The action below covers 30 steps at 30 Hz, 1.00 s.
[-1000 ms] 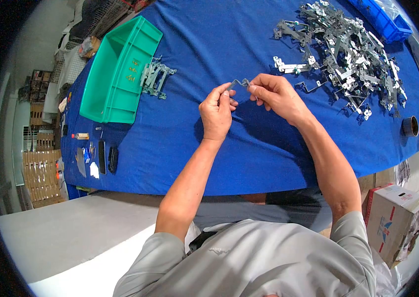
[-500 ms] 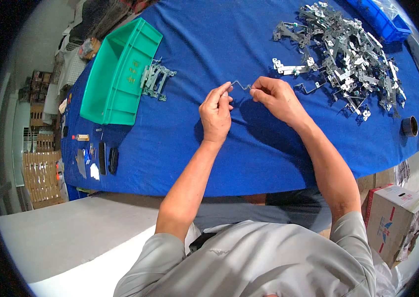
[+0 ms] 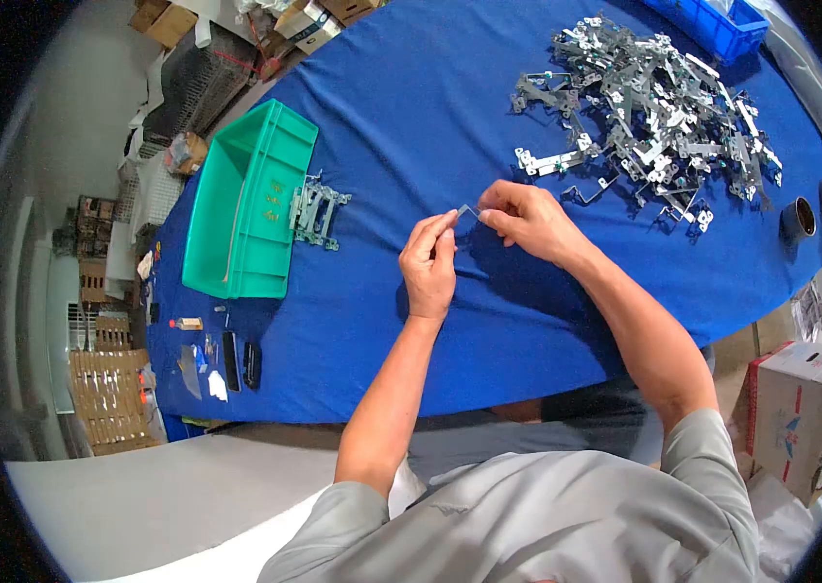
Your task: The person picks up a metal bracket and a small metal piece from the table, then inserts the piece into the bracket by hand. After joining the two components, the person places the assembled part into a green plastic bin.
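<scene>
A thin bent metal bracket [image 3: 468, 209] spans the small gap between my two hands above the blue cloth. My left hand [image 3: 428, 270] pinches one end of it between thumb and fingers. At the other end, my right hand [image 3: 533, 225] has its thumb and fingertips closed on the piece. Only the peaked middle of the bracket shows; its ends are hidden by fingers. To the right lies a large pile of similar metal brackets [image 3: 659, 107]. A smaller, neater group of brackets [image 3: 317, 212] rests on the cloth beside the green bin, left of my left hand.
The green plastic bin [image 3: 265, 255] stands on its side at the left of the blue-covered table [image 3: 401, 117]. A blue crate [image 3: 736, 37] is at the far right, a dark cup [image 3: 799, 218] near the right edge. A small bottle [image 3: 186, 324] and black objects lie front left.
The view has shifted, so the table sits lower in it. My fingertips are closer together, and less of the bracket shows between them. Both hands still hold it.
</scene>
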Tool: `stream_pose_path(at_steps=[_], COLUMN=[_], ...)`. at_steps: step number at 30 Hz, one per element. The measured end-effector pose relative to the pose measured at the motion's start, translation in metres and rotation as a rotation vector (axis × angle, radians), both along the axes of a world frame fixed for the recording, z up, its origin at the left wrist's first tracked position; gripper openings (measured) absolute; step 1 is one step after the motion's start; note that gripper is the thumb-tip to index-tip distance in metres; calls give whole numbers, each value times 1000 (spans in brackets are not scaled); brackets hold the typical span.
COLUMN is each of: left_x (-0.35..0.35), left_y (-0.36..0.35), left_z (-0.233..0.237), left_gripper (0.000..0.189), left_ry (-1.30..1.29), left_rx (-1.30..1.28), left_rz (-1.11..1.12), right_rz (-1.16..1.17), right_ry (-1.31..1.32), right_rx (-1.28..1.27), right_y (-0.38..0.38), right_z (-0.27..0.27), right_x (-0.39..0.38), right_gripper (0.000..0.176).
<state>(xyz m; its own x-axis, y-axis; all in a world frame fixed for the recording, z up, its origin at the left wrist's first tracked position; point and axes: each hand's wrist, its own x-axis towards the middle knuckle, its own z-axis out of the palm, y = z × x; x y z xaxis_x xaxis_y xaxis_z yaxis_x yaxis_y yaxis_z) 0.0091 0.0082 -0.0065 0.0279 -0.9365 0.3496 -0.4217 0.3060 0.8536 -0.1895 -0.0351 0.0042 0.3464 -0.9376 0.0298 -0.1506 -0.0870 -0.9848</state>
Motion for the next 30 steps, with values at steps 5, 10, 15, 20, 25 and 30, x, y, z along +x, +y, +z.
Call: stream_pose_path(at_steps=[5,10,15,20,25,30], left_x=[-1,-4,-2,-3,-4,-4], left_y=[0,-1,-2,-1,-1,0], left_z=[-1,-6,-8,-11,-11,-11], left_gripper=[24,27,28,27,27,27], left_ry=[-31,113,177,157,134,132], left_rx=[-2,129,169,159,153,131], left_rz=[-34,56,108,93,86,84], right_rz=[-138,-78,132,75,89,61], right_ry=[67,-216,-116,-97,-35,22], right_rx=[-412,32,10,-19,-48,-78], right_y=[-6,-3,1,1,1,1], right_z=[-20,-2,-1,-6,0,-1], right_x=[3,-2,1,2,-2,-2], right_gripper=[20,19,21,22,23,24])
